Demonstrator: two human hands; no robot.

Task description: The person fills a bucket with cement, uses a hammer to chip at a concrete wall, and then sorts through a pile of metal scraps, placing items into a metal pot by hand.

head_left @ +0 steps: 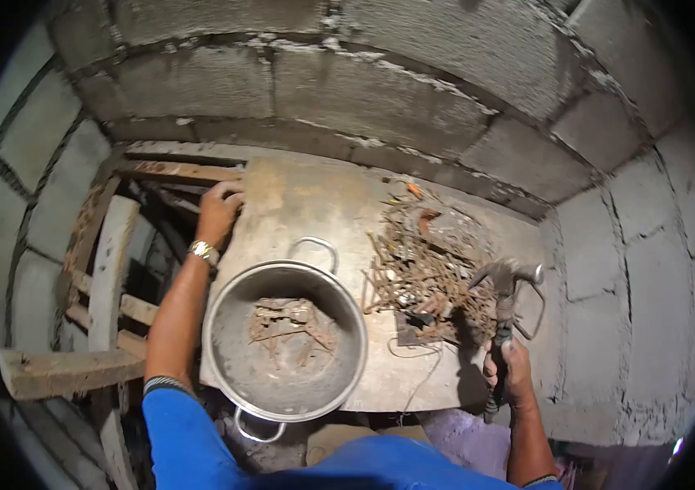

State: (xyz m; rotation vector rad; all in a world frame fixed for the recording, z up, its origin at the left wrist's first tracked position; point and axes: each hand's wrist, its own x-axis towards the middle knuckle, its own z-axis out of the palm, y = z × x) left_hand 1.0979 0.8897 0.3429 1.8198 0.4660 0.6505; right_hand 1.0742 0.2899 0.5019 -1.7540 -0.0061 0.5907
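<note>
The hammer (506, 278) is at the right of the frame, its head up and its handle running down through my right hand (514, 367), which is clenched around it. The claw points toward the heap and the striking face toward the right wall; held upright like this, I judge, its weight sits over my fist and the head stays off the pile. My left hand (221, 211), upper left of centre, is at the left edge of the board (306, 200), fingers curled; I can't tell whether they grip the edge or merely rest, though it looks like a way to steady myself. The rusty nails (413, 265) lie in a tangled heap right of centre, probably kept there to be within reach of my right side. The metal pot (233, 371) sits just left of centre at the near edge of the board, one handle toward the wall and the other toward me. Its place close to my body seems handy, and its deep sides keep the smaller rusty bunch (270, 321) inside from scattering. A thin wire (429, 347) trails near the front edge, beside the heap.
</note>
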